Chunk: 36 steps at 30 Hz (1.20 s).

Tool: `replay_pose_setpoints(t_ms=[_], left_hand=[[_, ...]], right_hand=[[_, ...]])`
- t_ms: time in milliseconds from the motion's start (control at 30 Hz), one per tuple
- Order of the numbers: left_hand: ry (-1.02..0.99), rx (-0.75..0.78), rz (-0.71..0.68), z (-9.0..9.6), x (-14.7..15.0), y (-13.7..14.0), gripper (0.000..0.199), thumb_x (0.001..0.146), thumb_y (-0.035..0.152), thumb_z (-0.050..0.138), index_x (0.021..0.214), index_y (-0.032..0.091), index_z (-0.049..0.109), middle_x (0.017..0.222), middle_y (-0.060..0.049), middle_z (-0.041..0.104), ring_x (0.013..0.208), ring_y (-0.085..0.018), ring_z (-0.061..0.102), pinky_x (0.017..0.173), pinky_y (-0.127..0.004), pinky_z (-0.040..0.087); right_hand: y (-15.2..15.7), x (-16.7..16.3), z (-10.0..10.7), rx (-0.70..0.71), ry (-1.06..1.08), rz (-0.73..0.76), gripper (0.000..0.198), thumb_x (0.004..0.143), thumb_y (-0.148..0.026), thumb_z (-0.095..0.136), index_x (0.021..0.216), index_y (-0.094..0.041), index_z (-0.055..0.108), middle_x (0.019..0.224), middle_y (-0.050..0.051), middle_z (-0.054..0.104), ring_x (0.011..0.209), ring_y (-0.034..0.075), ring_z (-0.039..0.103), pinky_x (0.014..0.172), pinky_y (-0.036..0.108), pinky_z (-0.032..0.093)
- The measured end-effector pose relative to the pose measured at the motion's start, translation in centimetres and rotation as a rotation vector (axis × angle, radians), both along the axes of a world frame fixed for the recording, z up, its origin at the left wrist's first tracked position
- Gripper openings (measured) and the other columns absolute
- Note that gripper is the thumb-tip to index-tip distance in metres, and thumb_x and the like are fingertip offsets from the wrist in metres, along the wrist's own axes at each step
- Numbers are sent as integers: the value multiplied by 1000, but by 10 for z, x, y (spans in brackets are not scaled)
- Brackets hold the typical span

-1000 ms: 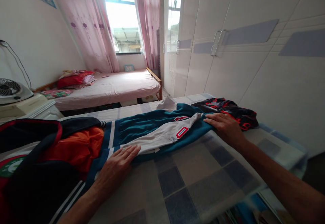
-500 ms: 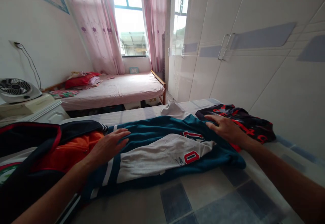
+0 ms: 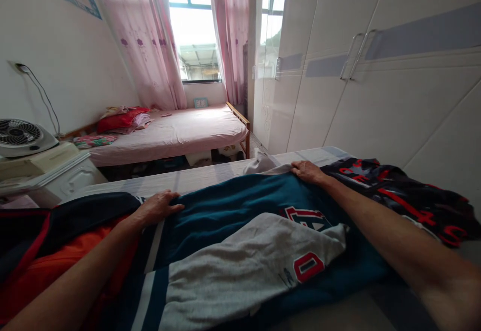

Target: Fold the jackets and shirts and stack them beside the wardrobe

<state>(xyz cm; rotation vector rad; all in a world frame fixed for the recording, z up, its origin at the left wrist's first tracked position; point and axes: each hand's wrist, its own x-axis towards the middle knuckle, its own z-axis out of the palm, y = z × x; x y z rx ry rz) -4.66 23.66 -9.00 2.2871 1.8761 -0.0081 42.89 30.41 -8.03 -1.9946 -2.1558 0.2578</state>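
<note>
Sweatshirt point(image 3: 246, 243), teal and grey, lies at the lower middle of the frame; my left hand point(image 3: 160, 208) and right hand point(image 3: 308, 172) touch its far edge, fingers bent, but I cannot tell whether they grip.

We're seeing soft, matt cloth on the sweatshirt point(image 3: 229, 201), and we're noticing wrinkly, heathered knit on its sleeve point(image 3: 240, 261). We're catching a pretty glossy shine off the wardrobe point(image 3: 291, 85), plus shiny metal on the handles point(image 3: 350, 56). We're reading the bed frame point(image 3: 238, 113) as wood, the fan point(image 3: 41, 143) as smooth plastic.
</note>
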Motion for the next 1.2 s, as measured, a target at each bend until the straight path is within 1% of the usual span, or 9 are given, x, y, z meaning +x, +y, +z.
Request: replay_pose_setpoints(t_ms=[100, 200, 333, 533, 667, 767, 867, 1033, 1200], left_hand=[[-30, -59, 9, 7, -3, 4, 54, 71, 58, 49, 103, 18, 66, 104, -9, 68, 99, -27, 62, 85, -31, 45], [-56, -101, 17, 13, -7, 7, 49, 64, 51, 57, 100, 18, 64, 102, -7, 69, 97, -25, 62, 81, -28, 47], [-30, -67, 21, 20, -3, 2, 23, 62, 32, 53, 81, 20, 61, 79, -1, 66, 78, -21, 62, 70, -27, 47], [59, 267, 16, 45, 11, -53, 17, 75, 25, 44, 89, 20, 52, 93, -6, 59, 84, -24, 57, 72, -34, 43], [142, 543, -182, 32, 10, -111, 19, 83, 15, 40, 92, 20, 55, 100, -9, 58, 92, -25, 56, 79, -36, 44], [130, 473, -345, 7, 6, -140, 25, 85, 9, 39, 94, 21, 59, 101, -6, 59, 89, -22, 56, 82, -35, 45], [143, 429, -355, -2, 4, -149, 25, 87, 10, 40, 94, 21, 60, 100, -7, 60, 86, -21, 56, 79, -35, 46], [205, 367, -236, 15, 11, -146, 30, 85, 7, 36, 92, 18, 63, 98, -10, 60, 87, -23, 57, 79, -38, 46], [119, 203, -167, 29, 21, -148, 29, 82, 7, 36, 87, 18, 63, 100, -9, 61, 85, -20, 60, 77, -34, 47]], right_hand=[[15, -5, -4, -78, 56, 28, 18, 77, -28, 54, 72, -17, 68, 88, 9, 71, 88, 23, 63, 77, 30, 46], [24, -17, -7, -112, 135, 16, 30, 82, -39, 48, 76, -18, 69, 87, 8, 71, 81, 20, 63, 70, 28, 47], [21, -39, -9, -121, 191, -57, 28, 70, -41, 62, 70, -14, 69, 70, 8, 67, 69, 21, 62, 60, 28, 45], [-19, -37, 21, 73, 346, -2, 33, 79, -33, 46, 101, -16, 64, 83, 3, 68, 81, 18, 61, 67, 23, 45], [-70, -4, 19, 148, 549, 168, 35, 76, -33, 49, 103, -15, 60, 94, 5, 68, 87, 21, 61, 72, 27, 47], [-99, 17, -1, 21, 525, 146, 34, 69, -27, 52, 100, -13, 59, 93, 7, 68, 85, 23, 62, 72, 30, 48], [-112, 23, -9, -113, 494, 136, 41, 66, -23, 51, 104, -11, 59, 94, 9, 68, 84, 24, 62, 68, 31, 50], [-122, 21, 10, -274, 565, 224, 55, 73, -43, 58, 120, -15, 58, 113, 9, 66, 98, 27, 62, 81, 34, 51], [-122, 31, 22, -216, 439, 188, 47, 76, -55, 55, 103, -18, 69, 111, 8, 67, 104, 31, 60, 90, 38, 47]])
